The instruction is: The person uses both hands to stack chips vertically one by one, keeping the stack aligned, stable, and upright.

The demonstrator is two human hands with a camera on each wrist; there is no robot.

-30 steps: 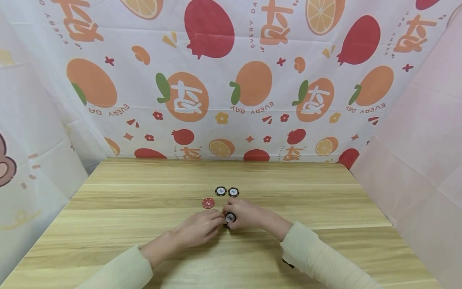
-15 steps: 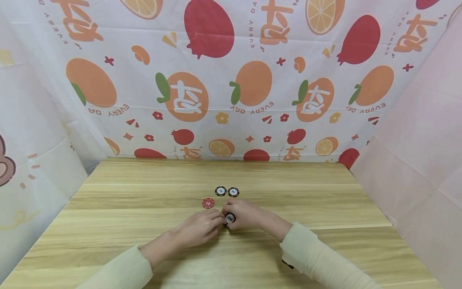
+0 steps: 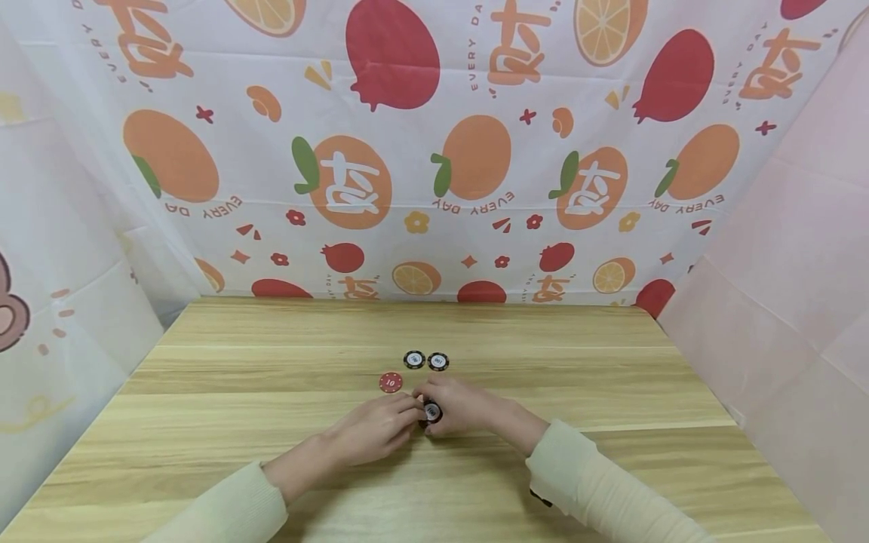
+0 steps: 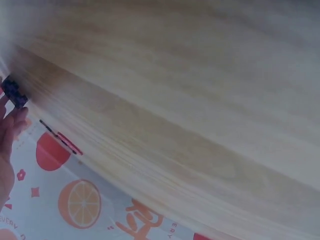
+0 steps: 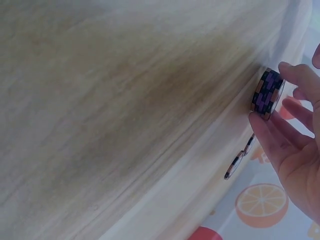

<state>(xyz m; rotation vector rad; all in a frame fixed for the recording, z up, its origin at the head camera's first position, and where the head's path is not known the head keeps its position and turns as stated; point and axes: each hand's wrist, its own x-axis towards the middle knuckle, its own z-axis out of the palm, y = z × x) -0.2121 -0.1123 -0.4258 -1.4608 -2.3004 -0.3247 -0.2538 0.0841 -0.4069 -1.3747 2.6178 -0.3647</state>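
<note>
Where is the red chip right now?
In the head view the red chip lies flat on the wooden table, just beyond the left hand and near-left of the two black chips.

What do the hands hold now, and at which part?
The right hand grips a small stack of black chips by its rim; the left hand touches its side.

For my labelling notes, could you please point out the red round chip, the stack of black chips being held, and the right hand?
red round chip point(image 3: 390, 382), head view, its face.
stack of black chips point(image 5: 266, 94), right wrist view, its striped edge.
right hand point(image 3: 465, 405), head view, its back.
</note>
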